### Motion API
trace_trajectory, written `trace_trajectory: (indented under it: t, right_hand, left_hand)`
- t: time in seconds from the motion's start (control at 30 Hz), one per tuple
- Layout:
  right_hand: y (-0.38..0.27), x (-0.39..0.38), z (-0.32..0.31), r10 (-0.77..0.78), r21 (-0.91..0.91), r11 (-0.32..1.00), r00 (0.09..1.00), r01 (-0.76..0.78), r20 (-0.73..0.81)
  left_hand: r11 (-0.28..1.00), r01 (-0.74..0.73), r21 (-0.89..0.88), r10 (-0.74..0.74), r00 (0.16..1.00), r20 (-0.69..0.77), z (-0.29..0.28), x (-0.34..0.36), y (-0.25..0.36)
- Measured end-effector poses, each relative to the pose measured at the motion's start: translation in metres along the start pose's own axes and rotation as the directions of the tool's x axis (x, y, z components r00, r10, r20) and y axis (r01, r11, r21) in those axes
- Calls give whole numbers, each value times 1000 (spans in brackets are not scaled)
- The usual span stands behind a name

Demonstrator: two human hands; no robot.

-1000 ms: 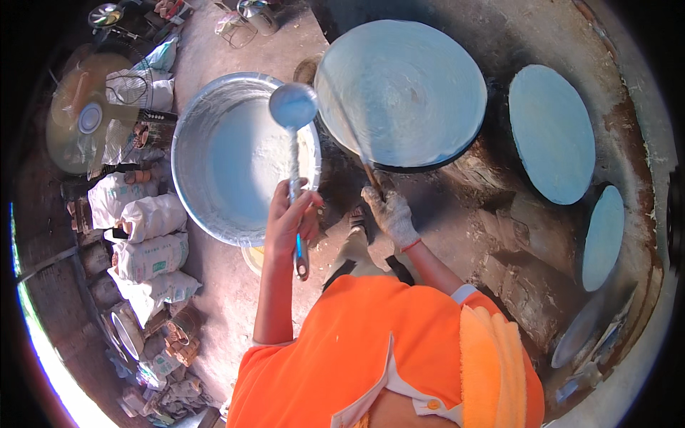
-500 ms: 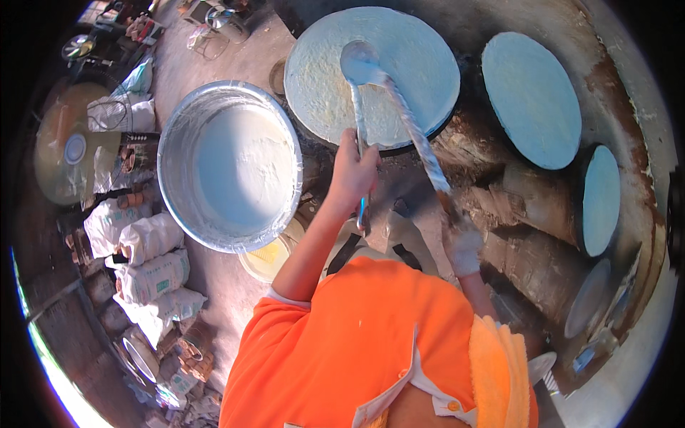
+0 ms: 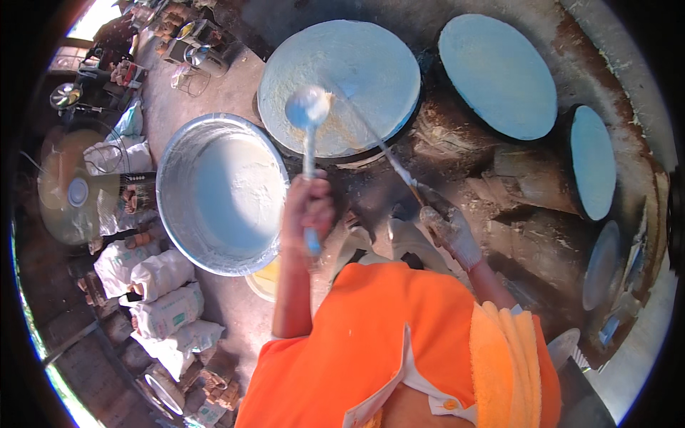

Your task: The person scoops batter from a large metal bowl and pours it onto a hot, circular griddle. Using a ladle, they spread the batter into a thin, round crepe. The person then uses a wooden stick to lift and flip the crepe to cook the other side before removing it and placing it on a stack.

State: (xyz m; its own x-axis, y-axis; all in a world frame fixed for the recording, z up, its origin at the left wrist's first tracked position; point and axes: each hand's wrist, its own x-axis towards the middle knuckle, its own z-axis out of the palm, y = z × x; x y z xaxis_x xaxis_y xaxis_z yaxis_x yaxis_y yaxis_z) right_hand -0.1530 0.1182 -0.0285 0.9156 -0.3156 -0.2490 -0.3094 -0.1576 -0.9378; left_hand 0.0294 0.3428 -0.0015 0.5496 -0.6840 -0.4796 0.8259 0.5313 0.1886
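My left hand, smeared by motion, is closed round the handle of a ladle. Its bowl hangs over the near left part of a large round griddle covered with a pale layer; a yellowish patch shows beside the bowl. In a whitish glove, my right hand grips a long thin stick that slants up and left across the griddle; its far tip is blurred. To the left of my left hand stands a wide metal basin with white batter in it.
Two more round griddles lie to the right on a brown earthen stove. White sacks are piled at the left near a standing fan. A yellow tub sits partly under the basin.
The ladle has moved left and nearer to me, off the griddle's middle. My right hand has risen, and its stick now lies at a flatter slant. The whole view has shifted.
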Motion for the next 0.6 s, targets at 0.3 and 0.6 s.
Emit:
trace_trajectory:
  t: [0.3, 0.6]
  right_hand:
    - [19, 57, 1, 92, -895, 385, 974, -225, -206]
    - [-55, 100, 84, -18, 53, 999, 964, 4, 264]
  left_hand:
    - [983, -181, -45, 186, 930, 319, 28, -55, 46]
    - [886, -452, 98, 457, 889, -31, -68, -131, 71]
